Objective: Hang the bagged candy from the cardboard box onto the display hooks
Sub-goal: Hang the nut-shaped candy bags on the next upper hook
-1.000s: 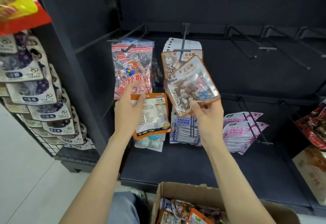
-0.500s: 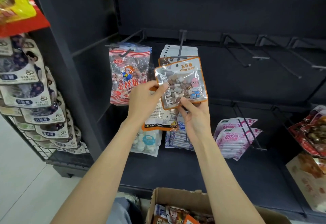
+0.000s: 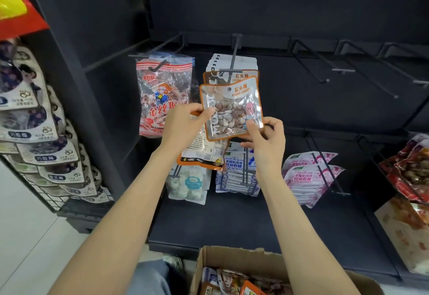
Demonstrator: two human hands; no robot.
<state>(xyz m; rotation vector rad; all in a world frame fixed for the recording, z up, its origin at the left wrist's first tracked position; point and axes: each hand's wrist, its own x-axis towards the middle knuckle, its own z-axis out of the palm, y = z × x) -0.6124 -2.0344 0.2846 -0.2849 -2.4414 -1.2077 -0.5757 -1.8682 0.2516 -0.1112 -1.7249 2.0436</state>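
Observation:
An orange-edged clear bag of stone candy [image 3: 232, 109] is held upright just below the tip of the middle display hook [image 3: 230, 70]. My right hand [image 3: 267, 139] pinches its lower right corner. My left hand [image 3: 183, 127] pinches its left edge and also holds a second stone candy bag [image 3: 202, 153], back side facing me, under the palm. Behind the held bag, more stone candy bags [image 3: 232, 75] hang on that hook. The cardboard box [image 3: 234, 260] with several candy bags stands open at the bottom.
A red-striped snack bag [image 3: 162, 95] hangs on the hook to the left. Bare hooks [image 3: 343, 70] stick out at the upper right. Blue-white [image 3: 236, 176] and pink [image 3: 308, 176] candy packs hang on the lower row. A rack of pouches [image 3: 34, 127] stands far left.
The right-hand bag turned upright and rose toward the middle hook's tip. My left hand moved right and took hold of its left edge while keeping the second bag.

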